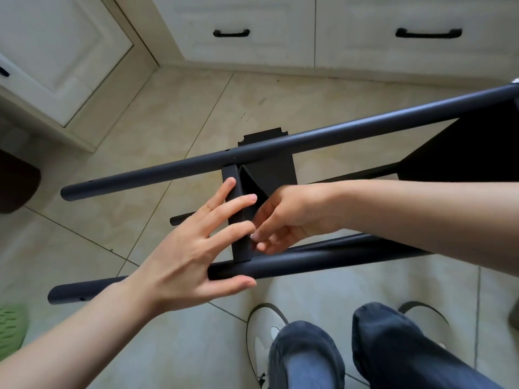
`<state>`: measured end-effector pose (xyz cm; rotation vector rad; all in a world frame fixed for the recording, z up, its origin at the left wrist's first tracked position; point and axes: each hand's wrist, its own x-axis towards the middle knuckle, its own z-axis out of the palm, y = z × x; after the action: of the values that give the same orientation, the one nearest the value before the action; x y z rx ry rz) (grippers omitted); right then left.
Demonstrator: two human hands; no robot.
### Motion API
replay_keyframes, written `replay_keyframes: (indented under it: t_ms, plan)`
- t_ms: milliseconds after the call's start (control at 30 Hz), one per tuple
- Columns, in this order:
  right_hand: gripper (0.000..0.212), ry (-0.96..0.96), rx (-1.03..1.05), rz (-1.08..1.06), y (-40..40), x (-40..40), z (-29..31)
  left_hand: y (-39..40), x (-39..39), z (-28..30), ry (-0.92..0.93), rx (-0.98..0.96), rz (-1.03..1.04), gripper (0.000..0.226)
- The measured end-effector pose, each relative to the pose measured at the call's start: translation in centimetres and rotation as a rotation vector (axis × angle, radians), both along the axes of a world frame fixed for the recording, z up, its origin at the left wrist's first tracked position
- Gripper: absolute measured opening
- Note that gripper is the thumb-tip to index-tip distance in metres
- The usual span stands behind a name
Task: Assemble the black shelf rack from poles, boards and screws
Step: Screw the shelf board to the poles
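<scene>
The partly built black rack lies on its side over the tiled floor. A far pole (280,146) and a near pole (309,261) run left to right, and a black board (238,209) stands edge-on between them. My left hand (193,254) wraps the near pole with its thumb underneath and spreads its fingers against the board's edge. My right hand (286,220) reaches behind the board where it meets the near pole, fingertips pinched together; what they pinch is hidden. Another black board (474,147) sits between the poles at the right.
White cabinets with black handles (231,33) line the back and left. My legs in jeans (365,346) and white shoes (262,327) are at the bottom. A green slipper (11,324) and a dark brown object (16,181) lie at the left.
</scene>
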<state>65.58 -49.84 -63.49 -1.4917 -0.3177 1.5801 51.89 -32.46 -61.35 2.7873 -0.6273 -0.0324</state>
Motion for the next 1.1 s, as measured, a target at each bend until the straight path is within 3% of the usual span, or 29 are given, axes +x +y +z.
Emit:
replay_keyframes:
  t_ms: [100, 233, 467, 1100]
  plan:
    - [0.007, 0.094, 0.013, 0.006, 0.1, -0.3, -0.4, -0.1, -0.6, -0.3, -0.019, 0.003, -0.036, 0.061]
    - [0.024, 0.150, 0.056, 0.031, -0.2, -0.7, -1.0, -0.2, -1.3, -0.6, -0.052, 0.013, -0.088, 0.061]
    - [0.010, 0.257, 0.075, 0.056, -1.7, -2.1, -2.1, -0.2, -1.3, -0.7, -0.043, 0.021, -0.100, 0.059]
    - [0.008, 0.213, 0.024, 0.167, -1.5, -2.5, -2.0, -0.3, -1.8, -0.8, -0.040, 0.007, -0.095, 0.058]
